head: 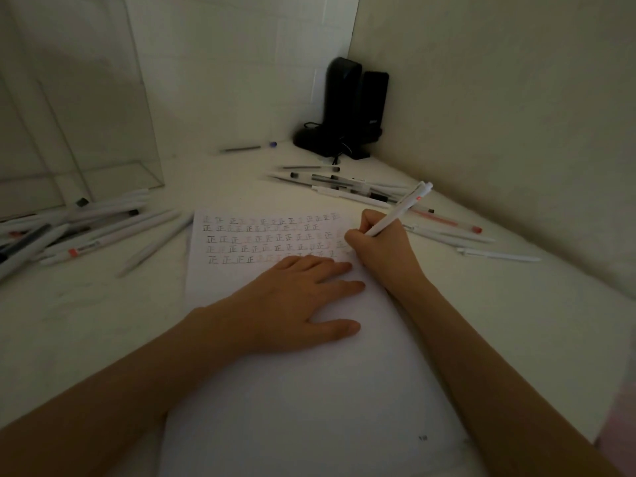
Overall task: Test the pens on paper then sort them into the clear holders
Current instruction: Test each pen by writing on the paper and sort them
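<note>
Desk (103,321): pale, dim-lit, set into a corner.

Paper (292,390): white sheet, centre of desk, long axis running away from the body. Five rows of small test marks across the far end; fifth row reaching to about the right edge, under the writing hand.

Clear holders (86,132): far left, well apart from both hands, upright, nothing visible inside. Nearer the left hand than the right.

Left pile of pens (86,232): white and dark barrels, loose at the foot of the holders, fanned toward the sheet.

Right pile of pens (361,191): beyond the sheet's far right corner, just past the right hand; one red-tipped.

Black speakers (354,108): back corner, not part of the task.

Left hand (292,297): flat on the sheet, fingers spread and extended, gripping nothing, pinning the paper just below the last row.

Right hand (375,249): closed in a writing grip on the white pen (395,211).

White pen: slim, red spot near the clicker end. Long axis tilted, cap end up and to the far right, tip down-left at the sheet's right edge; tip itself hidden by fingers, contact not discernible. Likely step: testing; holders then a long reach leftward.
</note>
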A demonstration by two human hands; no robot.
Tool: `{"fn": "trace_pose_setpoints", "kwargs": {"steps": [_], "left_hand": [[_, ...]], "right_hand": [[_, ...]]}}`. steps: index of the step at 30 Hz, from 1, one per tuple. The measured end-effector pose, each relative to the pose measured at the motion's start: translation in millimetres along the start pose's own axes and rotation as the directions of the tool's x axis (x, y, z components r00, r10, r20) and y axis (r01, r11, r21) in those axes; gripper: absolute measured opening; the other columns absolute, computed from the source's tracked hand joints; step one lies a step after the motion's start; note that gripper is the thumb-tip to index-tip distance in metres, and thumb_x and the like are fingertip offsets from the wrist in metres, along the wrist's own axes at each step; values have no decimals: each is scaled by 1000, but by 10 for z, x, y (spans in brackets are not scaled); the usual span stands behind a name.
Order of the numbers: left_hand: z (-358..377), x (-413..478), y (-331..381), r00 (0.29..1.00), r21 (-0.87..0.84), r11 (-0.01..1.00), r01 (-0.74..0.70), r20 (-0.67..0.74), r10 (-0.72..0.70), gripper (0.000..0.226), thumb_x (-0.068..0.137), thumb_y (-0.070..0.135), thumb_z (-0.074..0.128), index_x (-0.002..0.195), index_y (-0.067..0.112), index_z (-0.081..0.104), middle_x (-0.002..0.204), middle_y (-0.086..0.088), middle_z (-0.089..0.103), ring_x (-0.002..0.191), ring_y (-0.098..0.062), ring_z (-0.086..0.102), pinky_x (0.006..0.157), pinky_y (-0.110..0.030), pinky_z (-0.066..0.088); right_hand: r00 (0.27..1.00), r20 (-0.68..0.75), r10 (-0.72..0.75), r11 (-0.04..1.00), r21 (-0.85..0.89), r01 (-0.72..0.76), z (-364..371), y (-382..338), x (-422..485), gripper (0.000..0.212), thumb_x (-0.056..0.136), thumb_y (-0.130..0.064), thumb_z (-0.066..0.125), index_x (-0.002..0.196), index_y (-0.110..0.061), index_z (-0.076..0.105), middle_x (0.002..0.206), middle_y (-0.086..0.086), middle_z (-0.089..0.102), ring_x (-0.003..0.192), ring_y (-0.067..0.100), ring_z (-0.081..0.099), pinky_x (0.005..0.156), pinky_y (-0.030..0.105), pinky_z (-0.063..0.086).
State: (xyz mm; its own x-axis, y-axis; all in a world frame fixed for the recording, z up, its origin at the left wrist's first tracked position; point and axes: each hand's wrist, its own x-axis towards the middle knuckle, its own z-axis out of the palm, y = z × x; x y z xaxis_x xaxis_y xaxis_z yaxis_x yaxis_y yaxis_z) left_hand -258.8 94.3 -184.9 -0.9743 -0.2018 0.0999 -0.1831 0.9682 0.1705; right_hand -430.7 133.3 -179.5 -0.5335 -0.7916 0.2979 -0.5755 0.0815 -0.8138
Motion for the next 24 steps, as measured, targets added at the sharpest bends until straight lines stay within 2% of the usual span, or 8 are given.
{"fn": "trace_pose_setpoints", "kwargs": {"steps": [3,5,9,12,17,21,24], "left_hand": [[6,2,2,1000,6,1000,0,-2,0,65,83,72,16,142,44,12,153,13,9,137,-6,7,103,-20,-2],[12,6,2,1000,7,1000,4,-3,-4,63,85,71,20,142,44,13,153,13,9,137,-6,8,103,-19,-2],[16,8,0,1000,4,1000,-6,-9,6,67,82,73,18,142,44,13,153,13,10,137,-6,9,103,-19,-1],[33,12,-11,1000,0,1000,-5,-23,5,66,81,70,17,142,44,15,153,13,11,137,-5,9,104,-19,-1],[29,-3,-16,999,-25,1000,-14,-39,13,69,80,72,18,142,43,19,153,13,14,137,-5,10,104,-19,0],[4,-27,-17,996,-52,999,-8,-86,3,67,81,72,23,139,38,31,149,12,25,134,-4,19,105,-19,8],[-20,-52,-31,987,-84,996,-27,-158,13,59,83,63,24,128,32,48,138,9,42,126,-4,33,103,-20,20]], "right_hand": [[1000,20,-2,1000,4,2,-5,1,-10,26,76,-3,58,61,-12,38,53,2,36,44,4,32,40,13,27],[1000,28,-1,1000,-9,1,0,-8,-15,29,76,-4,58,60,-13,36,52,0,35,44,4,32,41,13,27],[999,33,16,1000,11,-16,-4,-19,-21,35,75,-2,59,57,-16,32,50,-3,32,39,3,31,40,12,26],[999,48,16,1000,-4,-16,0,-22,-32,34,75,-3,58,58,-17,33,50,-5,31,41,3,30,43,16,26],[1000,-12,12,999,-47,-12,-13,-47,-34,37,79,-3,57,58,-17,30,51,-2,30,45,6,27,47,21,26],[997,-82,13,1000,13,-12,-39,-87,-49,36,86,-35,64,64,-15,43,50,1,50,40,6,45,46,19,40],[997,-80,-5,1000,-22,3,-37,-101,-58,37,83,-41,65,65,-12,53,50,1,54,42,7,48,49,19,42]]}}
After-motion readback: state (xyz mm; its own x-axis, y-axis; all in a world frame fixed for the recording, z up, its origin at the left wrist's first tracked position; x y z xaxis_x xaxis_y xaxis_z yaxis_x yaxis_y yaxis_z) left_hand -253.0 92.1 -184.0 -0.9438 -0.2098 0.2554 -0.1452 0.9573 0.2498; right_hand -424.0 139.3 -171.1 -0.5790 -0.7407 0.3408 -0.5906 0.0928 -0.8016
